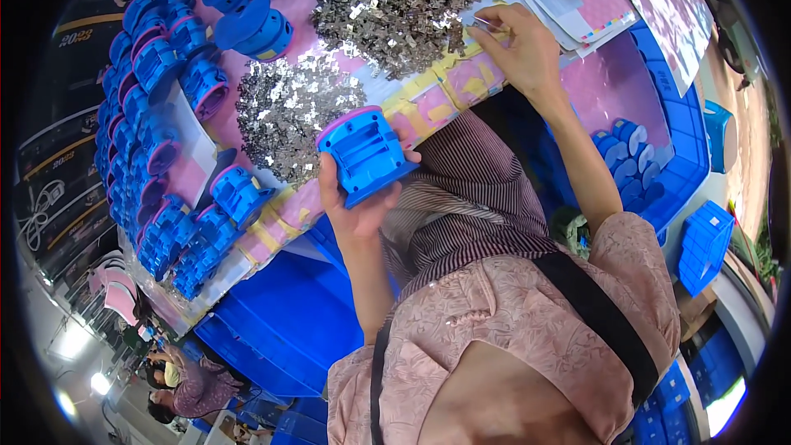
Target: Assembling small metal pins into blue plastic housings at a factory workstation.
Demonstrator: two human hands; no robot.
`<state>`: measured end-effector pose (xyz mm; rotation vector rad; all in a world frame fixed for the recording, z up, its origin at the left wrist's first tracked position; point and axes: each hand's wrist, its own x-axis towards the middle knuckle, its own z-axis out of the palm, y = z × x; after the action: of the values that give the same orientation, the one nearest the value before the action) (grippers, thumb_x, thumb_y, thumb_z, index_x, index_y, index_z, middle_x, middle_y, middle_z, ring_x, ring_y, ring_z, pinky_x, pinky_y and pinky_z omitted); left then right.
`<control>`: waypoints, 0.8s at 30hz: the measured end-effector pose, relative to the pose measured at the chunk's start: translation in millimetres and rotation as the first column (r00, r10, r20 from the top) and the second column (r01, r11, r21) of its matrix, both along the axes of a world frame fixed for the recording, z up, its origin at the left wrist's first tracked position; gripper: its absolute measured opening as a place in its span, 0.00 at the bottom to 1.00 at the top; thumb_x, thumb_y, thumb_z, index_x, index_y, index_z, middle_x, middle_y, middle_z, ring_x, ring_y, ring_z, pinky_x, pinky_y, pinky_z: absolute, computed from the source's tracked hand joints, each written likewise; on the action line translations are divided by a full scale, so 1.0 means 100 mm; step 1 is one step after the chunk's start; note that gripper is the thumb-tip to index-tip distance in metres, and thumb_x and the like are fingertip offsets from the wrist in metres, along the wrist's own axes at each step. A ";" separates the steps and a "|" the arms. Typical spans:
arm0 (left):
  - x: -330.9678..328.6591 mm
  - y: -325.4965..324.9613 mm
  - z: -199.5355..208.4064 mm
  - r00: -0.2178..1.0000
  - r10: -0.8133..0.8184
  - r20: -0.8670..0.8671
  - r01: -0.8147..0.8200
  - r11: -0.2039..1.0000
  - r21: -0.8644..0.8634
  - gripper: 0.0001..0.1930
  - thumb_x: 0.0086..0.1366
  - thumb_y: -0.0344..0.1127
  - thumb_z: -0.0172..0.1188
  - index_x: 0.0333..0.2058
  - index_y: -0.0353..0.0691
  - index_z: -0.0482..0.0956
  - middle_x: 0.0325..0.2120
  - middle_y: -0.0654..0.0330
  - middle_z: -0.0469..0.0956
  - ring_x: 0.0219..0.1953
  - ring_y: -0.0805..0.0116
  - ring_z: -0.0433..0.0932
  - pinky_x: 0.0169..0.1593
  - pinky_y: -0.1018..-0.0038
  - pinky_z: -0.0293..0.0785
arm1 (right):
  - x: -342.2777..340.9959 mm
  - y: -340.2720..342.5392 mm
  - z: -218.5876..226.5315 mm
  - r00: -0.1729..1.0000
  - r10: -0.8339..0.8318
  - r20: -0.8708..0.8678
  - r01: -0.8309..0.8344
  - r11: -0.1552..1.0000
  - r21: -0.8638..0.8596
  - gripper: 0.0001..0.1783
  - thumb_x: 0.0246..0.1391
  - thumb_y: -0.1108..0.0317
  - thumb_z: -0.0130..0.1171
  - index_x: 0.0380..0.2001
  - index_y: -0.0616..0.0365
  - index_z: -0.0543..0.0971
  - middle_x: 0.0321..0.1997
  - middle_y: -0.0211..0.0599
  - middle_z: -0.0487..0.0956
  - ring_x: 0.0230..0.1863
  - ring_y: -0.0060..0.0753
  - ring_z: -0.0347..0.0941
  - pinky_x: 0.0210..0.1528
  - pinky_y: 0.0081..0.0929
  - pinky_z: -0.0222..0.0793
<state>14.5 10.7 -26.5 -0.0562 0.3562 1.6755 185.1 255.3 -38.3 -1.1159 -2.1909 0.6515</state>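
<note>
My left hand (356, 213) is wrapped round a blue plastic housing (364, 156) with a pink rim, held over the table's front edge. Its hollow, ribbed side faces up. Farther right, my right hand (527, 56) pinches a small shiny metal piece (486, 25) between thumb and fingertips, at the right edge of a dark heap of small metal pieces (387, 16). A brighter heap of similar pieces (288, 107) lies just beyond the housing.
Many more blue housings (156, 66) crowd the table's left side, and others (255, 29) stand at the back. Papers (560, 8) lie at the far right. Beside me on the right, a blue crate (688, 136) holds stacked blue parts (630, 156). Yellow tape (445, 86) covers the table edge.
</note>
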 end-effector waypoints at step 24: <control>0.19 0.02 0.30 0.619 0.111 -0.777 -0.366 0.917 -0.160 0.35 0.64 0.55 0.58 0.58 0.30 0.67 0.46 0.49 0.78 0.40 0.61 0.81 0.32 0.67 0.80 | -0.39 -0.99 0.44 0.774 0.347 -0.530 -0.551 0.781 -0.294 0.09 0.51 0.79 0.66 0.37 0.59 0.85 0.30 0.30 0.81 0.25 0.16 0.70 0.26 0.16 0.62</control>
<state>33.9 12.5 3.0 0.4107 1.3103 1.8349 145.9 156.2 6.0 -0.5052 -1.9433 1.5235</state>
